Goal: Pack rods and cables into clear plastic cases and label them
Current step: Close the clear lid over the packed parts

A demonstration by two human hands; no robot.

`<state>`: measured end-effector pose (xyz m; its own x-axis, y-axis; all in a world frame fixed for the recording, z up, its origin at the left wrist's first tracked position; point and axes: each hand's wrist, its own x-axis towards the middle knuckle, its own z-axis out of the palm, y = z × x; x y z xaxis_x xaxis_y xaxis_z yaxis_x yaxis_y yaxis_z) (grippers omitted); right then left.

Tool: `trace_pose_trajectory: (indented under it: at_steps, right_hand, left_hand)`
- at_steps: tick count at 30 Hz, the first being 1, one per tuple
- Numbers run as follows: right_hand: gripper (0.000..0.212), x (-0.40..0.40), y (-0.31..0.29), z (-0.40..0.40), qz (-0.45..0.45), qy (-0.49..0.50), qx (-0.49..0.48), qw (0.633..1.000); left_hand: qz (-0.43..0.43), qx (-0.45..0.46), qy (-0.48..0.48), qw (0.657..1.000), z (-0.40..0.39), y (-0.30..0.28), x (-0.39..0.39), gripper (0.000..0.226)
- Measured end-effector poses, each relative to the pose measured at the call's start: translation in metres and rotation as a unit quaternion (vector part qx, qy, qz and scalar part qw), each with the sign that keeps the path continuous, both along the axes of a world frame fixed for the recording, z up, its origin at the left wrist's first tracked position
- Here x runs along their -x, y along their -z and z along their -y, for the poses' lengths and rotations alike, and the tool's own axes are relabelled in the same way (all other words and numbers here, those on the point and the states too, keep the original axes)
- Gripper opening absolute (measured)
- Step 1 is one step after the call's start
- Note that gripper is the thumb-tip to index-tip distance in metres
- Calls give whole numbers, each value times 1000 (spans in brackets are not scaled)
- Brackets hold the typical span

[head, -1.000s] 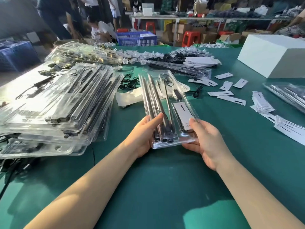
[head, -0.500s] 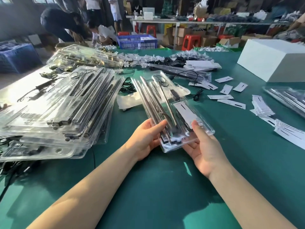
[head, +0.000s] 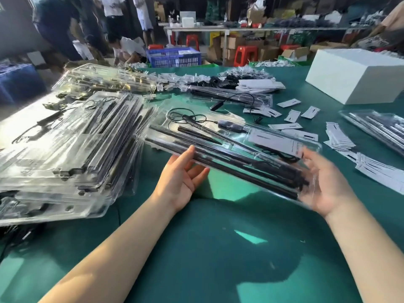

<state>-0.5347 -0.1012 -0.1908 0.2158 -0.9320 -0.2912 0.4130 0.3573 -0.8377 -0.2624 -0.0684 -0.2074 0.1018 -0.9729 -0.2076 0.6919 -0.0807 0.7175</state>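
A clear plastic case (head: 231, 147) hangs tilted above the green table (head: 218, 248), its long side running from upper left to lower right. Inside lie black rods (head: 218, 159), a coiled black cable (head: 188, 117) and a white label (head: 273, 141). My left hand (head: 181, 173) is palm up at the case's near edge, thumb against it, fingers straight. My right hand (head: 323, 182) lies palm up under the case's right end, its spread fingers seen through the plastic.
A tall stack of packed clear cases (head: 72, 138) fills the left side. Loose white labels (head: 290, 115) and a label pile (head: 338, 136) lie at right, near more cases (head: 376, 125) and a white box (head: 358, 75). People bend over by a blue crate (head: 175, 56) behind.
The case has been lifted and turned from pointing away from me to lying crosswise, far end swung left. My right hand slid under its right end; my left hand opened along the near edge.
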Motion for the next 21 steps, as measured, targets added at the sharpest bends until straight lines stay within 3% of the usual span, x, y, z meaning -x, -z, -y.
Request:
trace_pose_trajectory:
  at_steps: [4, 8, 12, 14, 18, 21]
  right_hand:
    - [33, 0, 6, 2, -57, 43, 15, 997]
    - [23, -2, 5, 2, -61, 82, 47, 994]
    - [24, -3, 12, 4, -58, 97, 49, 992]
    - [23, -4, 11, 4, -66, 96, 42, 992]
    - [11, -4, 9, 3, -77, 118, 23, 990]
    - [6, 4, -4, 10, -83, 151, 15, 985]
  left_hand:
    - [9, 31, 15, 999, -2, 2, 1, 29]
    - [29, 34, 19, 999, -2, 1, 2, 36]
    - [57, 36, 18, 998, -1, 3, 4, 15]
    - [66, 45, 9, 997, 0, 4, 4, 23]
    - [179, 29, -38, 983, 1, 6, 8, 64]
    - [257, 42, -2, 965, 0, 12, 9, 47]
